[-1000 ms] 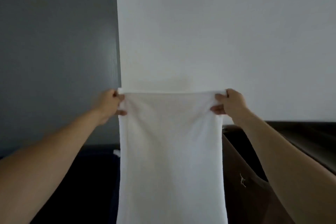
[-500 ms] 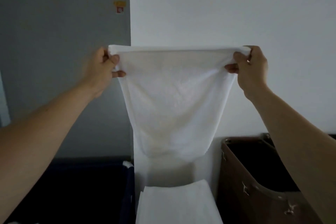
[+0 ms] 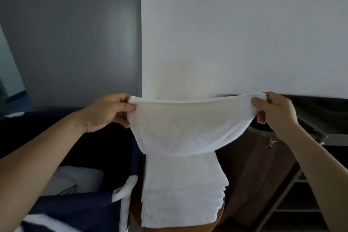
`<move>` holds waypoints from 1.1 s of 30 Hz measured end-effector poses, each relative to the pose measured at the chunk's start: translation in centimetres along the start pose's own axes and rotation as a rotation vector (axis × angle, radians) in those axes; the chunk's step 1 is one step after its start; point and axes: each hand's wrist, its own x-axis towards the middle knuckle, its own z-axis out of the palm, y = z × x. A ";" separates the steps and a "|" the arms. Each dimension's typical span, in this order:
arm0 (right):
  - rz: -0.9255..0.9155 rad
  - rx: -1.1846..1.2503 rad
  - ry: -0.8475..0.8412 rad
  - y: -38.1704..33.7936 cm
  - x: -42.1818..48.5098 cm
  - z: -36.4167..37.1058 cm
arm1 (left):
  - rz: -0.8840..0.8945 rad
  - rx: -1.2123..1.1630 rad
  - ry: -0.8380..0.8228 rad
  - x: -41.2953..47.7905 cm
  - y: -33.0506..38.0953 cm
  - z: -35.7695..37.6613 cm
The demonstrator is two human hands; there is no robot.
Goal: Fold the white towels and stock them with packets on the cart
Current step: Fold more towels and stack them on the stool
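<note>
I hold a white towel [image 3: 188,128] stretched between both hands at chest height. My left hand [image 3: 109,111] pinches its upper left corner and my right hand [image 3: 275,111] pinches its upper right corner. The towel sags in a shallow curve between them, folded over on itself. Directly below it lies a stack of folded white towels [image 3: 182,190] on a round wooden surface [image 3: 216,226]. No packets are in view.
A dark navy bin [image 3: 84,207] with white trim and pale cloth inside stands at the left. A brown laundry hamper [image 3: 254,175] is on the right, with a metal cart frame [image 3: 320,135] behind it. A white wall and a grey door lie ahead.
Both hands came down from head height to chest height with the towel. The hanging length has shortened and now sags just above the stack. The view tilted downward.
</note>
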 end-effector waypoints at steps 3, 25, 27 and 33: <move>0.051 0.023 -0.101 0.6 0.0 -0.8 | -0.054 -0.034 -0.105 0.2 -1.3 -0.1; 0.586 -0.225 -0.492 30.1 14.1 24.8 | -0.652 0.047 0.324 26.5 -30.5 7.0; 0.666 -0.184 -0.481 31.8 14.1 25.3 | -0.703 0.007 0.313 26.5 -31.8 7.4; 0.627 0.011 -0.443 30.2 17.8 24.5 | -0.616 -0.121 0.292 28.0 -28.1 5.3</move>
